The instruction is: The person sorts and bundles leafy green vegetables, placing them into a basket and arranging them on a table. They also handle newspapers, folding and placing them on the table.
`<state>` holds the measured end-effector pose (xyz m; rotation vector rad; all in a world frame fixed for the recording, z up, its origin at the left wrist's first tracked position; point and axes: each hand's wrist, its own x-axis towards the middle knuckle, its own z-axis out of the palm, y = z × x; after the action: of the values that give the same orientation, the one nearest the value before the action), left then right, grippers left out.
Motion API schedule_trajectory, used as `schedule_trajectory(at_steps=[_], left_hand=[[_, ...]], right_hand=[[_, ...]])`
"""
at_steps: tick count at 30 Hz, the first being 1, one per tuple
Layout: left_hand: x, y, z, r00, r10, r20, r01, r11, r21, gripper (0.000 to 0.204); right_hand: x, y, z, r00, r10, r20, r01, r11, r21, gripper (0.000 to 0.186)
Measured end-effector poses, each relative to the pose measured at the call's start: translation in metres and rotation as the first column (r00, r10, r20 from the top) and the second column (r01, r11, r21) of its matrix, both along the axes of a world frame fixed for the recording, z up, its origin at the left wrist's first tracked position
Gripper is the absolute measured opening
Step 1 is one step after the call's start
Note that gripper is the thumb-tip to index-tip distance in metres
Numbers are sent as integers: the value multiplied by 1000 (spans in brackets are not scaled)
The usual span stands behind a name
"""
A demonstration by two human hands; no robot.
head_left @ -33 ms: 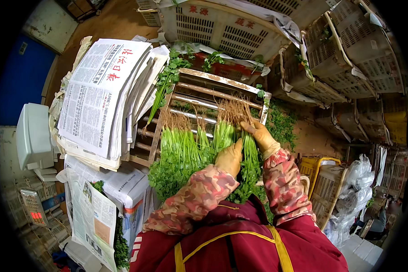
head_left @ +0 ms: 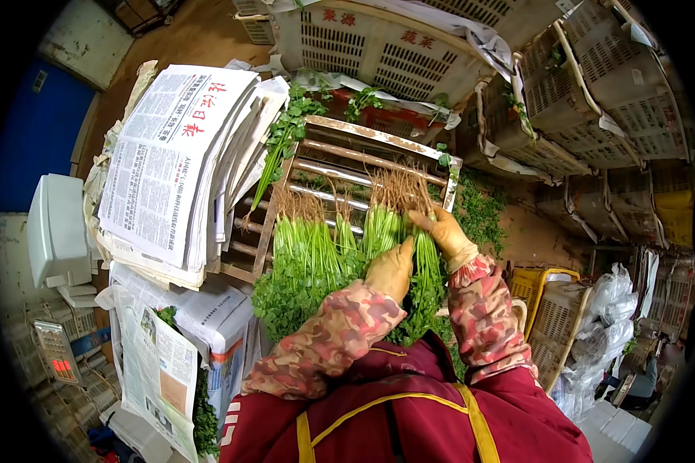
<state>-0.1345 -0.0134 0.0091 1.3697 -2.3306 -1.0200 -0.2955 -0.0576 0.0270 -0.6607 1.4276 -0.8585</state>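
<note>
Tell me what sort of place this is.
Probably a vegetable packing area or wholesale market: stacked plastic crates, bundles of leafy greens on a wooden rack, and a pile of newspapers for wrapping.

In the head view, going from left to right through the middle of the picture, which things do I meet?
White scale → newspaper stack → loose herb bunch → left hand → right hand → yellow crate → plastic bags.

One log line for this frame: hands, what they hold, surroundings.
left hand: on herb bunch | right hand: gripping same bunch near roots | bunches on wooden rack | newspaper stack left
</note>
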Motion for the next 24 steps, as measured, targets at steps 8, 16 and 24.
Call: schedule_trajectory(at_steps=[8, 16, 24], left_hand=[[23, -72, 16, 740, 521, -426, -72, 690, 720, 29], [-37, -41, -133, 506, 664, -551, 527, 268, 807, 43], [-62, -30, -142, 719, 556, -417, 183, 428, 885, 51]], right_hand=[[-13, 35, 1, 998, -31, 59, 35, 997, -65, 13], [1, 91, 68, 990, 26, -136, -43, 991, -125, 18], [-139, 148, 258, 989, -139, 50, 111, 471, -875, 9]])
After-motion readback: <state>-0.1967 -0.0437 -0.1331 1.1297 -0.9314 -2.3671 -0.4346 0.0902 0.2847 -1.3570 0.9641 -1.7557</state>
